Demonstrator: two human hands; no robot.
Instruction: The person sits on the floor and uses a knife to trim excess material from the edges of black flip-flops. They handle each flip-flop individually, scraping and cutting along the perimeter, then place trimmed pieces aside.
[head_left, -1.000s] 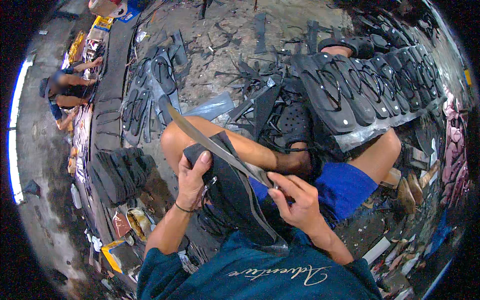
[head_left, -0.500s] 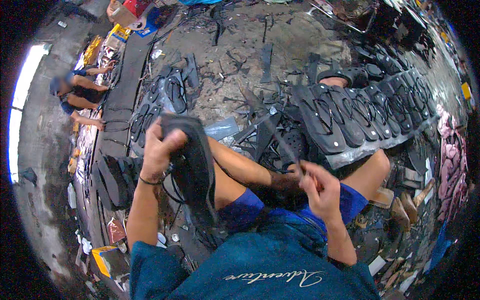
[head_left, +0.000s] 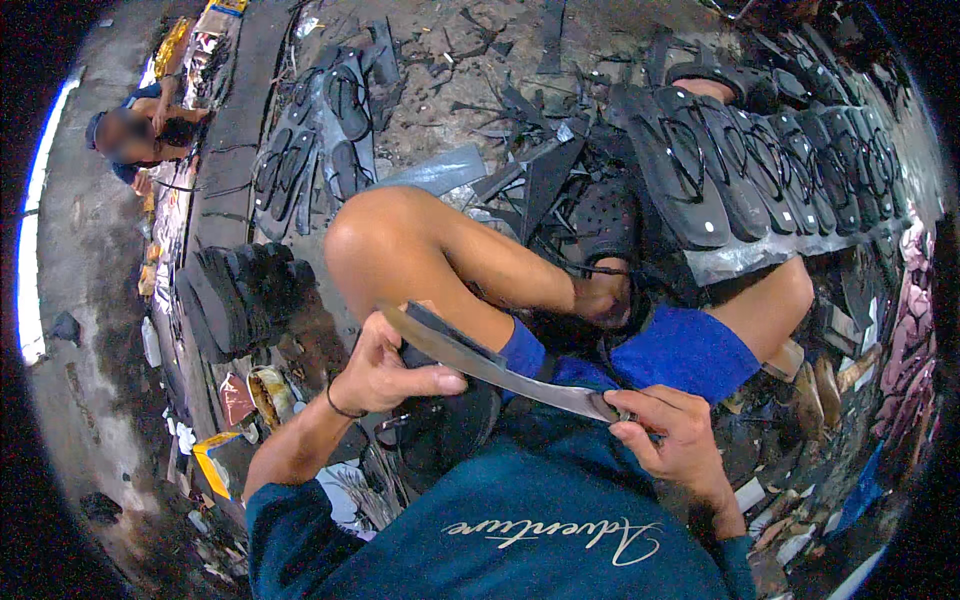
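Note:
My left hand (head_left: 385,368) grips a black rubber sandal sole (head_left: 440,420) held against my lap, thumb laid along a long flat knife blade (head_left: 490,365). My right hand (head_left: 672,430) is closed on the knife's handle end, to the right of the sole. The blade runs diagonally from upper left to lower right across the sole's edge. My bare knee (head_left: 385,240) is raised just beyond the hands, and blue shorts (head_left: 690,345) show under the right hand.
A row of finished black flip-flops (head_left: 760,160) lies on a sheet at upper right. A stack of black soles (head_left: 235,295) stands at left, more sandals (head_left: 330,120) beyond. Rubber scraps litter the ground (head_left: 470,70). Another person (head_left: 140,130) sits at far left.
The left hand has brought the sole down from a raised position at the left to my lap. The knife now lies across the sole, held by both hands.

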